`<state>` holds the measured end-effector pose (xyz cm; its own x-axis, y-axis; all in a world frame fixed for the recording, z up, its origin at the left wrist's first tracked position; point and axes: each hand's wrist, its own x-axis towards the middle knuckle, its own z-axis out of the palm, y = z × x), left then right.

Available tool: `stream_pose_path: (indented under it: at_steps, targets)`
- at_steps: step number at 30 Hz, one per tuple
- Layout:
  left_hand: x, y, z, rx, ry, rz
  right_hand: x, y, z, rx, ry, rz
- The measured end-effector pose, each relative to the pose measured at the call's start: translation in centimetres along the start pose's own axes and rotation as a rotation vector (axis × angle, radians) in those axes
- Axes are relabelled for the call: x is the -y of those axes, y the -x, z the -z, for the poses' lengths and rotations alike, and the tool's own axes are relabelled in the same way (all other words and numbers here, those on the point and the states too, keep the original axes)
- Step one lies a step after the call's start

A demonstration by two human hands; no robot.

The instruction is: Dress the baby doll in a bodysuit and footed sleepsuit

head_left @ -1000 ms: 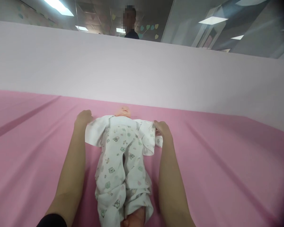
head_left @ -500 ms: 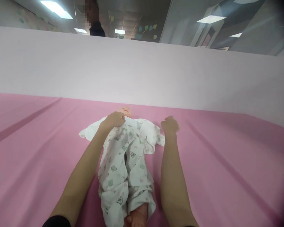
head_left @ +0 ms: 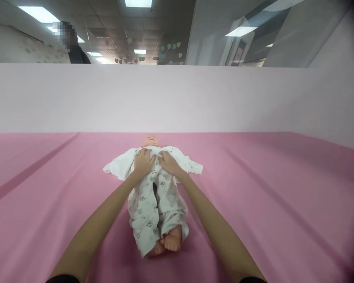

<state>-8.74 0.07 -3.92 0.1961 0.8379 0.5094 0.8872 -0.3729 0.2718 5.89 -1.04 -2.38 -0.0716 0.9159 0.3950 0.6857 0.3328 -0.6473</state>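
Doll [head_left: 153, 184] lies on its back in the middle of the pink sheet [head_left: 268, 204], head away from the wearer, bare feet [head_left: 168, 244] nearest. It wears a white printed sleepsuit [head_left: 147, 204] whose sleeves [head_left: 118, 167] spread flat to either side.

A second ago the hands were out at the sleeve ends, one on each side; half a second ago the left had come to the chest while the right was lifted off beside the doll's sleeve. Now both meet on the chest: left hand [head_left: 143, 162] and right hand [head_left: 168, 162] lie side by side, fingers loosely extended and pressed palm-down on the cloth, gripping nothing that I can see. This looks like smoothing or closing the suit's front.

Around it the sheet runs wide, with long creases to the left and right. Behind stands a pale partition [head_left: 177, 98]; above it are ceiling lights [head_left: 138, 3], paper hearts [head_left: 171, 46] and a person [head_left: 75, 53] standing far off.
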Motion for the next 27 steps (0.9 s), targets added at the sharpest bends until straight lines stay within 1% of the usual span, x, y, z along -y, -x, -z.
stream_pose_path:
  at_steps: [1, 3, 4, 6, 8, 10, 13, 15, 17, 21, 24, 27]
  targets:
    - [0.3, 0.6, 0.0, -0.003, 0.026, -0.035, -0.2, 0.7, -1.3, -0.054, 0.028, 0.027]
    - [0.8, 1.8, 0.1, -0.015, 0.058, -0.081, -0.8, 2.1, -2.7, -0.152, 0.094, 0.012]
    - [1.0, 2.5, 0.1, -0.028, 0.062, -0.08, -1.1, 2.7, -3.0, -0.197, 0.124, -0.01]
    - [1.5, 3.9, 0.3, -0.059, 0.056, -0.033, -1.6, 3.7, -2.8, -0.233, 0.155, -0.054]
    - [2.1, 5.3, 0.7, -0.071, 0.087, 0.038, -2.0, 4.6, -2.3, -0.225, 0.137, -0.077]
    - [2.7, 6.9, 1.2, -0.049, 0.177, 0.086, -2.5, 5.8, -1.9, -0.192, 0.089, -0.091]
    - [3.4, 9.2, 2.0, 0.031, 0.289, 0.082, -3.1, 7.8, -1.8, -0.173, 0.013, -0.072]
    - [3.6, 10.5, 2.5, 0.083, 0.317, 0.071, -3.4, 9.1, -1.8, -0.169, -0.041, -0.052]
    - [3.7, 11.4, 2.9, 0.121, 0.343, 0.068, -3.6, 10.1, -1.8, -0.154, -0.106, -0.06]
    - [3.7, 12.3, 3.4, 0.186, 0.391, 0.037, -3.6, 11.0, -1.2, -0.122, -0.241, -0.108]
    - [3.7, 12.4, 3.6, 0.174, 0.428, 0.052, -3.4, 11.0, -0.6, -0.136, -0.324, -0.031]
    - [3.3, 12.3, 3.8, 0.156, 0.476, 0.094, -2.9, 11.0, -0.3, -0.177, -0.351, 0.052]
